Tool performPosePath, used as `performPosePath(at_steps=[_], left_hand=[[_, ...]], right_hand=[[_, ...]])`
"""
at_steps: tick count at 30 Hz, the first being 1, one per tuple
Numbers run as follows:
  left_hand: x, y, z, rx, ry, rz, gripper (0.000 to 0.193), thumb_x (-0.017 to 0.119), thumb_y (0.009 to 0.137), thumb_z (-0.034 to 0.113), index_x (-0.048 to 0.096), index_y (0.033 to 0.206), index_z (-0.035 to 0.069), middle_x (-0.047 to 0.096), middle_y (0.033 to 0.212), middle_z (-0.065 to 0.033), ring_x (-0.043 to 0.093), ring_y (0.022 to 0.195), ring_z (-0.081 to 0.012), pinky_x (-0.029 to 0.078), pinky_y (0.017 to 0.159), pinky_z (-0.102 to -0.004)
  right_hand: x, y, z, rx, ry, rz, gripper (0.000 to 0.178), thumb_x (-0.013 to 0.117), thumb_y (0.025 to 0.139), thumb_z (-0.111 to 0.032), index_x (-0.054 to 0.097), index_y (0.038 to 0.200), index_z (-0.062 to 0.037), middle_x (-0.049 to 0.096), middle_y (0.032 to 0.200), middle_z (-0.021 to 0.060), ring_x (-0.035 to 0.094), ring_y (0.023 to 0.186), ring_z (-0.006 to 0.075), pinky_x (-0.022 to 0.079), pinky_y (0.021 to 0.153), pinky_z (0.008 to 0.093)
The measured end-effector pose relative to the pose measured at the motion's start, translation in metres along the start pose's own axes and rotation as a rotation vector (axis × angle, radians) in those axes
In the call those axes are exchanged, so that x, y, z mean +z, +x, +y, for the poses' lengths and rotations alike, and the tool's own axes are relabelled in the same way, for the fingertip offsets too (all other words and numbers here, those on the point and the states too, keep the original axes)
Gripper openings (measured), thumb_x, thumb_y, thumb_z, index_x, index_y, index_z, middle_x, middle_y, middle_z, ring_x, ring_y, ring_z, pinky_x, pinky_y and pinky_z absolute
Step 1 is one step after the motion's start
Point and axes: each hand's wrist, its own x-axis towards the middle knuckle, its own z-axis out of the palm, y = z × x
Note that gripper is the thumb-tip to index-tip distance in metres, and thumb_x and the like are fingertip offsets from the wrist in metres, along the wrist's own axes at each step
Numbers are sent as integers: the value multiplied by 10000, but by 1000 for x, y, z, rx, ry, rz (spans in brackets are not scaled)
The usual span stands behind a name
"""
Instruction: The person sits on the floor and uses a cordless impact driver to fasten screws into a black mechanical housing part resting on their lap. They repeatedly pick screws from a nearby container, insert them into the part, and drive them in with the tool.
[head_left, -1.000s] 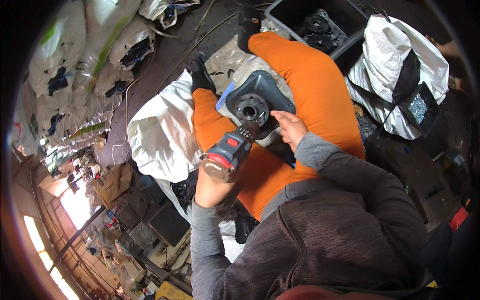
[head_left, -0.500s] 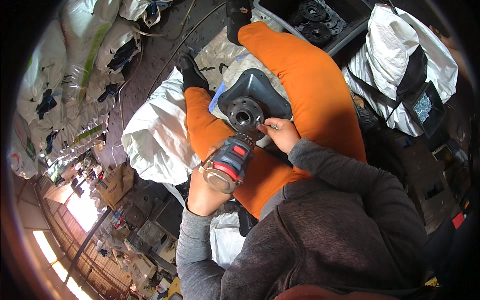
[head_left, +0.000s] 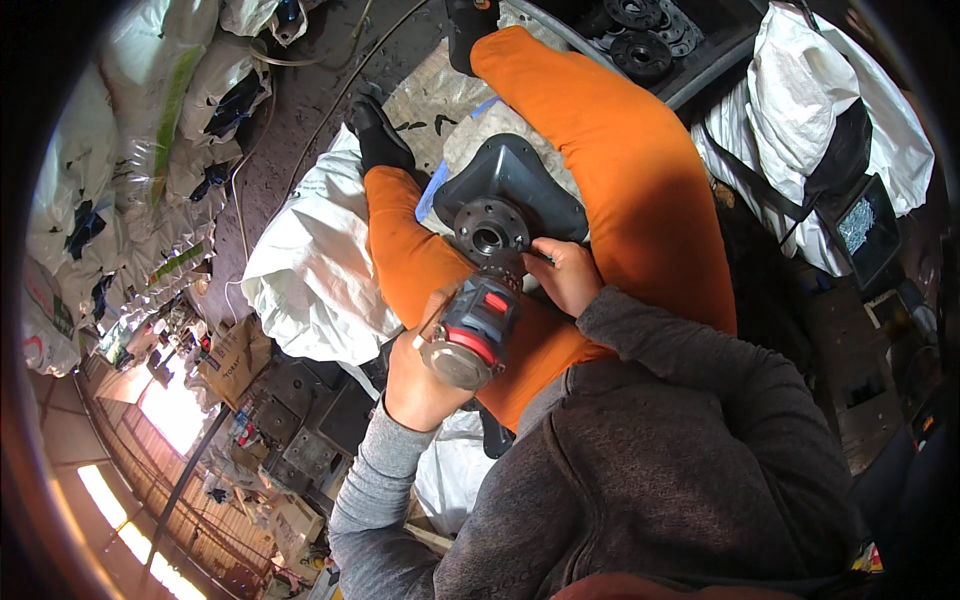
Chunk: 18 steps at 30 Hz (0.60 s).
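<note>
My left hand (head_left: 412,385) is closed around the handle of a grey and red cordless drill (head_left: 484,312). The drill's chuck reaches to the near right side of a round black flange (head_left: 508,216) with a hole in its middle and smaller holes around it. This flange sits on a dark, square-cornered moulded part (head_left: 543,192) between my legs. My right hand (head_left: 572,280) is at the flange's right edge, beside the drill's tip. Its thumb and fingertips are pinched together; whatever they hold is hidden. The drill's bit cannot be made out.
A dark crate (head_left: 715,72) at the top right holds several round black flanges (head_left: 640,55). Right of my leg stands a white sack (head_left: 795,110), with a black tray of small silvery screws (head_left: 857,225) against it. Another white sack (head_left: 310,270) lies left; filled bags (head_left: 165,90) line the far left.
The drill has shifted right and turned more upright, its tip now closer to my right fingertips. A small shiny piece seen earlier at those fingertips is no longer visible.
</note>
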Motion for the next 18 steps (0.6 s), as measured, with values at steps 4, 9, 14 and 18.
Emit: performPosePath(at_steps=[4,9,14,18], left_hand=[[7,-4,-10,42,0,97,540,776,684,125,571,1179,59,656,1007,-155,672,878,-314,534,751,-358],[15,-17,-1,-87,-203,143,271,727,736,74,639,988,28,676,951,-143,666,870,-299,519,756,-354],[22,-64,15,-97,-293,245,270,697,767,59,656,1033,34,678,919,-118,662,850,-288,520,763,-380],[36,-103,16,2,-179,252,285,713,752,86,661,1029,50,673,943,-117,653,863,-306,515,780,-403]], right_hand=[[1,-1,-2,-13,29,23,255,633,897,-246,657,924,6,660,768,178,648,670,270,481,640,362],[-1,9,-4,-48,-109,44,289,650,887,-288,656,919,0,664,770,179,652,698,271,479,665,383],[-15,5,11,215,426,5,347,608,923,-289,617,1148,-24,668,1086,117,640,943,215,517,790,352],[-44,-22,-16,293,1099,-416,388,510,970,-197,496,1316,-24,584,1276,147,608,1132,262,525,938,403]])
